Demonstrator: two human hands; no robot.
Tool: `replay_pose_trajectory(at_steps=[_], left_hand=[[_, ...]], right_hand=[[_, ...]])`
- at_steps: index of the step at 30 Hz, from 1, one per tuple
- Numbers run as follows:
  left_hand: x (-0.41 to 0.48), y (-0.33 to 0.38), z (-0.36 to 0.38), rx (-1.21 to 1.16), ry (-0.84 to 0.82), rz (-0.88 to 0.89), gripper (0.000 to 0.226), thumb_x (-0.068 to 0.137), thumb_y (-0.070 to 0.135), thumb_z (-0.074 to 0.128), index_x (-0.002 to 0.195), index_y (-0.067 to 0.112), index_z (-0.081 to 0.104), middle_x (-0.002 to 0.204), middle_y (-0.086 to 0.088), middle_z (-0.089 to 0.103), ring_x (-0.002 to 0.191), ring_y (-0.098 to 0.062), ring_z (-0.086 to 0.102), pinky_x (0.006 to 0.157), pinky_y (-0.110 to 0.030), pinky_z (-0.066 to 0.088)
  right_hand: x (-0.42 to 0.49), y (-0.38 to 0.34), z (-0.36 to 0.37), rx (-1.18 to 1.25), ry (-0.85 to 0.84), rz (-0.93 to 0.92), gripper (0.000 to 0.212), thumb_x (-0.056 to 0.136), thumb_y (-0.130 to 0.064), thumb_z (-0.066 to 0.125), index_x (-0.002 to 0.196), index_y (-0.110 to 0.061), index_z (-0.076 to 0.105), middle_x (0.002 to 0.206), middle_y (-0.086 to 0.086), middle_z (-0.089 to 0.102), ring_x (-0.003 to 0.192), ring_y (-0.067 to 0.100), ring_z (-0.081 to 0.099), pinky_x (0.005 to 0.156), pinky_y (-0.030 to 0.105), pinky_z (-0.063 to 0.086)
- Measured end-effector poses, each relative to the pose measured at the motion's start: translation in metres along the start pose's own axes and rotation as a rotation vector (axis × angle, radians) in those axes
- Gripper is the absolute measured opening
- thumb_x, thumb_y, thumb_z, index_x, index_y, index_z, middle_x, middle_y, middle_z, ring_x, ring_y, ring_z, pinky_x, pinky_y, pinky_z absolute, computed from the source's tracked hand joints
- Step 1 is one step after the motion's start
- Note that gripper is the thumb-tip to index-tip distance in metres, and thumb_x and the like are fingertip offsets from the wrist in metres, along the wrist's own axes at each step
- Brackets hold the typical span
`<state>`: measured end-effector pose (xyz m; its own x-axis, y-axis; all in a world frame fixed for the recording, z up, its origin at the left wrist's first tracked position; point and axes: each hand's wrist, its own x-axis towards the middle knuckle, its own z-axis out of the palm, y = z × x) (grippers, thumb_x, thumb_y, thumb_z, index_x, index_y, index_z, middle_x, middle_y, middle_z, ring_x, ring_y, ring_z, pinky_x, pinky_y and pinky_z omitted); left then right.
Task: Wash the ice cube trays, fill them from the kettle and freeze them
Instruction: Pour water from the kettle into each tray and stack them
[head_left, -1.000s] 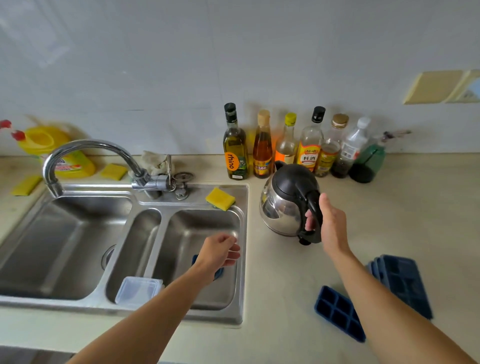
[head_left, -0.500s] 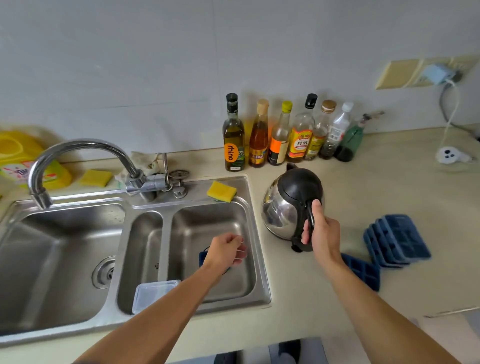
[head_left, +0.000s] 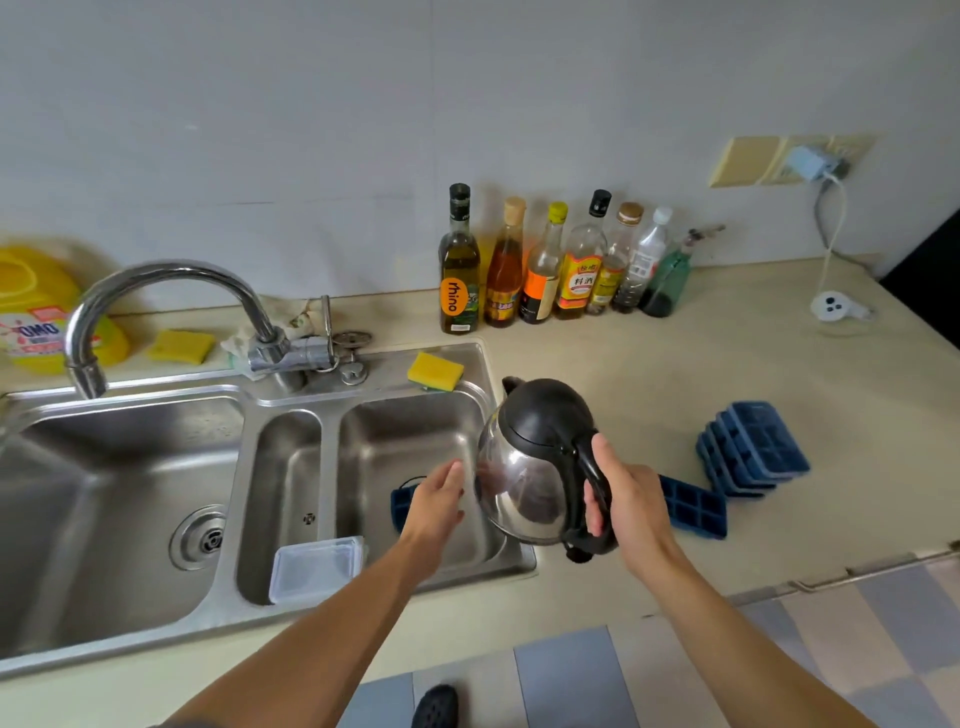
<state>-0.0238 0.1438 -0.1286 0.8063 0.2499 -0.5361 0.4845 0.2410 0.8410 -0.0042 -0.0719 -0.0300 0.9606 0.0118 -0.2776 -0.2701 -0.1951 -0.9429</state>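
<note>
I am in a home kitchen, facing a stainless-steel sink (head_left: 327, 457) with three basins, set into a pale counter (head_left: 727, 364). A curved tap (head_left: 171, 273) rises behind the sink, and a yellow sponge (head_left: 435, 370) lies on its back rim. Behind the sink to the right, bottles of oil and sauces (head_left: 550, 265) line the white wall. A yellow detergent jug (head_left: 31, 306) sits left of the sink, and a steel kettle (head_left: 519, 488) is over its right rim.

Steel kettle (head_left: 524, 483) held aloft; blue ice trays (head_left: 753, 447) stacked nearby.
</note>
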Motion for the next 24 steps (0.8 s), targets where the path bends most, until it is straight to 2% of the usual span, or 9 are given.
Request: replay_pose_trajectory(at_steps=[2, 5, 7, 9, 11, 16, 19, 22, 24], left_hand=[[-0.004, -0.004, -0.001, -0.033, -0.005, 0.001, 0.028, 0.105, 0.038, 0.047, 0.114, 0.027, 0.072, 0.109, 0.005, 0.076, 0.112, -0.018, 0.066, 0.101, -0.043, 0.052], [-0.018, -0.010, -0.005, -0.055, -0.072, 0.015, 0.038, 0.107, 0.040, 0.042, 0.095, 0.023, 0.074, 0.106, -0.009, 0.077, 0.106, -0.023, 0.071, 0.090, -0.037, 0.056], [-0.029, -0.011, -0.010, -0.063, -0.087, 0.010, 0.042, 0.106, 0.045, 0.042, 0.090, 0.020, 0.072, 0.102, -0.010, 0.076, 0.099, -0.022, 0.072, 0.082, -0.033, 0.056], [-0.038, -0.015, -0.015, -0.082, -0.082, -0.015, 0.042, 0.106, 0.045, 0.043, 0.095, 0.017, 0.071, 0.104, -0.009, 0.076, 0.099, -0.023, 0.072, 0.079, -0.033, 0.056], [-0.046, -0.017, -0.021, -0.086, -0.109, -0.013, 0.046, 0.108, 0.043, 0.039, 0.089, 0.011, 0.067, 0.104, -0.011, 0.076, 0.094, -0.021, 0.073, 0.078, -0.032, 0.057], [-0.061, -0.023, -0.033, -0.059, -0.122, 0.007, 0.043, 0.110, 0.033, 0.035, 0.085, 0.009, 0.060, 0.103, -0.013, 0.073, 0.096, -0.025, 0.065, 0.086, -0.037, 0.049], [-0.065, -0.026, -0.040, -0.046, -0.130, 0.022, 0.041, 0.109, 0.029, 0.035, 0.082, 0.009, 0.059, 0.104, -0.013, 0.073, 0.100, -0.025, 0.065, 0.093, -0.040, 0.047], [-0.065, -0.028, -0.049, -0.076, -0.137, 0.004, 0.037, 0.108, 0.027, 0.038, 0.083, 0.011, 0.061, 0.108, -0.016, 0.073, 0.103, -0.031, 0.067, 0.091, -0.040, 0.052], [-0.064, -0.030, -0.054, -0.113, -0.132, -0.023, 0.033, 0.108, 0.027, 0.040, 0.090, 0.011, 0.062, 0.112, -0.020, 0.071, 0.109, -0.037, 0.066, 0.095, -0.046, 0.054]], right_hand=[[-0.003, -0.007, -0.001, -0.043, -0.049, 0.006, 0.075, 0.079, -0.080, 0.052, 0.056, -0.009, 0.062, 0.047, 0.012, 0.053, 0.044, 0.024, 0.051, 0.051, 0.031, 0.048], [-0.005, -0.015, -0.001, -0.074, -0.133, 0.041, 0.072, 0.076, -0.081, 0.054, 0.055, -0.013, 0.063, 0.049, 0.012, 0.054, 0.044, 0.024, 0.050, 0.053, 0.032, 0.047], [-0.006, -0.021, 0.002, -0.120, -0.176, 0.055, 0.072, 0.077, -0.080, 0.054, 0.054, -0.013, 0.063, 0.050, 0.014, 0.055, 0.044, 0.024, 0.050, 0.056, 0.034, 0.047], [-0.008, -0.028, 0.005, -0.164, -0.203, 0.061, 0.071, 0.076, -0.080, 0.055, 0.054, -0.014, 0.064, 0.050, 0.014, 0.055, 0.044, 0.024, 0.050, 0.055, 0.033, 0.046], [-0.008, -0.035, 0.011, -0.212, -0.234, 0.066, 0.069, 0.074, -0.079, 0.056, 0.053, -0.014, 0.064, 0.049, 0.012, 0.055, 0.043, 0.022, 0.050, 0.051, 0.029, 0.046], [-0.011, -0.048, 0.030, -0.329, -0.315, 0.062, 0.063, 0.072, -0.074, 0.058, 0.052, -0.014, 0.062, 0.048, 0.011, 0.054, 0.041, 0.021, 0.047, 0.044, 0.022, 0.041], [-0.009, -0.053, 0.040, -0.371, -0.340, 0.060, 0.060, 0.077, -0.068, 0.059, 0.049, -0.016, 0.060, 0.046, 0.010, 0.052, 0.039, 0.021, 0.045, 0.044, 0.020, 0.039], [-0.007, -0.057, 0.050, -0.401, -0.356, 0.074, 0.060, 0.081, -0.067, 0.060, 0.049, -0.016, 0.060, 0.047, 0.009, 0.053, 0.040, 0.021, 0.045, 0.045, 0.021, 0.039], [-0.005, -0.059, 0.057, -0.406, -0.352, 0.092, 0.060, 0.079, -0.068, 0.061, 0.049, -0.016, 0.060, 0.047, 0.009, 0.052, 0.039, 0.021, 0.045, 0.045, 0.022, 0.039]])
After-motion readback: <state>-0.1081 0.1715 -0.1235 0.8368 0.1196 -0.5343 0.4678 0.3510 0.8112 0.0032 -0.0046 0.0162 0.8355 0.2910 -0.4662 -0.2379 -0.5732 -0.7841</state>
